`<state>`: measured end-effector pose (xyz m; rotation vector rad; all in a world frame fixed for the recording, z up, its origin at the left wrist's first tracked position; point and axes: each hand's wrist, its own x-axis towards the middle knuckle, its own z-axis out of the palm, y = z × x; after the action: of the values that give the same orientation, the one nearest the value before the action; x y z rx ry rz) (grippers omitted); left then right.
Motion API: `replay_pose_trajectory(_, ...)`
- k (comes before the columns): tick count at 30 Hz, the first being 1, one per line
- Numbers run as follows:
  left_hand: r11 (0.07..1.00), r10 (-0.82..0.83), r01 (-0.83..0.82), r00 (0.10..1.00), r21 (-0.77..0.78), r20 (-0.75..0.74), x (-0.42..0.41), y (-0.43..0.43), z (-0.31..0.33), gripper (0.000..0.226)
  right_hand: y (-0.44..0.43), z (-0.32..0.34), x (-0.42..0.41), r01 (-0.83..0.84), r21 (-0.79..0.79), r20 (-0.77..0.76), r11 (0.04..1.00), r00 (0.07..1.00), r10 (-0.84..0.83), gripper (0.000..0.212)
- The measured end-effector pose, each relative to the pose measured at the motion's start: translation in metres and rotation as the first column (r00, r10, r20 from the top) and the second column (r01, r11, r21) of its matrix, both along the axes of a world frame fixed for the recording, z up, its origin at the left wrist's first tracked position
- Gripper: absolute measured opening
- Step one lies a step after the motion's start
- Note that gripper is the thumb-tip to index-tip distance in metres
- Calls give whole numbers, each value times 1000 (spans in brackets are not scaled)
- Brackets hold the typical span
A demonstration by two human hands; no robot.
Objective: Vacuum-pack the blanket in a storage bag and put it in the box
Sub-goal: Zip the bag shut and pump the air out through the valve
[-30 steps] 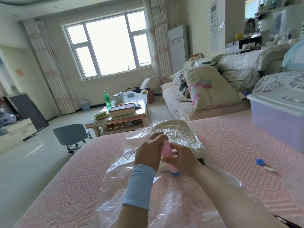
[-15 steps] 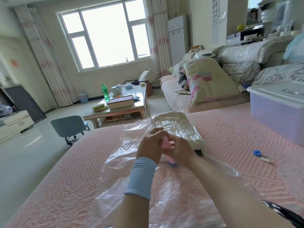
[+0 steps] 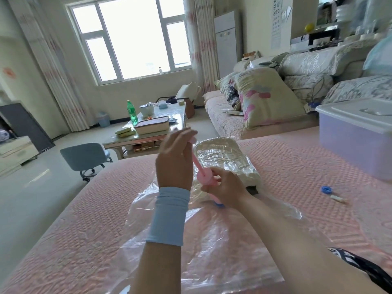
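Pump base on storage bag | L hand grips raised plunger, R hand curled round pump low | blanket inside bag, mid bed | box at bed's R edge, well apart; blue cap between.

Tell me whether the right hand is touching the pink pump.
Touching. The head view shows the right hand gripping the pink pump by its barrel, fingers curled round it with no gap.
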<state>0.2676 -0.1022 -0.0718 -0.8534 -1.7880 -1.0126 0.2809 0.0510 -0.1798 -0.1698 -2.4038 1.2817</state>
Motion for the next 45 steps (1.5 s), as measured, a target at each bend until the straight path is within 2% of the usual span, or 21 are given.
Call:
replay_pose_trajectory(2, 987, -55, 83, 980, -140, 190, -10, 9, -29, 22, 0, -1, 0, 11, -28, -1, 1000, 1000, -11, 45)
replay_pose_trajectory(4, 954, -76, 184, 912, -236, 403, -13, 13, -49, 21, 1, -1, 0, 20, -40, -1, 999, 1000, -20, 48)
replay_pose_trajectory(5, 942, -69, 206, 891, -266, 448, -13, 14, -53, 19, 1, -2, 0, 24, -43, 2, 999, 1000, -23, 49)
replay_pose_trajectory(6, 934, -50, 199, 894, -295, 445, -11, 13, -52, 18, 1, -3, 0, 24, -43, 0, 999, 1000, -24, 49)
replay_pose_trajectory(8, 942, -28, 138, 942, -307, 335, -5, 8, -38, 15, 2, -4, 0, 26, -45, -13, 999, 1000, -27, 46)
replay_pose_trajectory(12, 991, -46, 49, 999, -126, 29, 6, -12, 10, 23, 3, -4, 0, 13, -41, -8, 999, 1000, -13, 46)
replay_pose_trajectory(15, 998, -64, 65, 998, 19, -30, 10, -20, 29, 18, 2, -3, 1, 11, -20, 4, 1000, 1000, -11, 47)
replay_pose_trajectory(17, 996, -57, 58, 998, 68, -19, 6, -12, 22, 19, 0, -3, 1, 21, -11, 11, 1000, 1000, -21, 47)
replay_pose_trajectory(19, 1000, -16, 16, 1000, 7, 23, -2, -1, 0, 21, -2, -3, 0, 29, -12, 9, 1000, 1000, -29, 49)
replay_pose_trajectory(21, 992, -51, 71, 982, -103, 182, -10, 8, -31, 19, -2, -3, -1, 39, -23, 6, 999, 999, -38, 51)
replay_pose_trajectory(24, 966, -65, 174, 881, -192, 469, -14, 14, -59, 13, -5, -2, 1, 46, -26, 18, 999, 999, -45, 55)
replay_pose_trajectory(26, 960, -19, 145, 888, -240, 459, -11, 14, -56, 12, -5, -4, 2, 42, -25, 10, 999, 999, -42, 54)
replay_pose_trajectory(28, 971, -19, 94, 946, -218, 322, -4, 10, -37, 13, -3, -5, 3, 33, -21, -5, 999, 999, -33, 51)
replay_pose_trajectory(31, 994, -47, 54, 996, -100, 78, 4, -8, 3, 17, 1, -5, 3, 33, -15, 0, 999, 999, -33, 47)
replay_pose_trajectory(34, 994, -98, 97, 995, 44, 20, 7, -22, 27, 15, 0, -4, 3, 21, 19, 8, 1000, 1000, -22, 48)
replay_pose_trajectory(37, 991, -81, 76, 996, 109, 38, 3, -11, 13, 16, -3, -4, 2, 41, 46, 2, 998, 999, -41, 47)
replay_pose_trajectory(40, 991, -123, 132, 969, -30, 217, -5, 6, -27, 18, -7, -3, 2, 106, 72, -14, 992, 994, -105, 46)
replay_pose_trajectory(43, 971, -107, 194, 879, -143, 465, -6, 14, -54, 18, -11, -2, 2, 172, 142, -4, 975, 985, -174, 42)
replay_pose_trajectory(45, 964, -81, 190, 873, -184, 480, -5, 16, -55, 17, -11, -2, 4, 181, 152, -10, 972, 983, -182, 41)
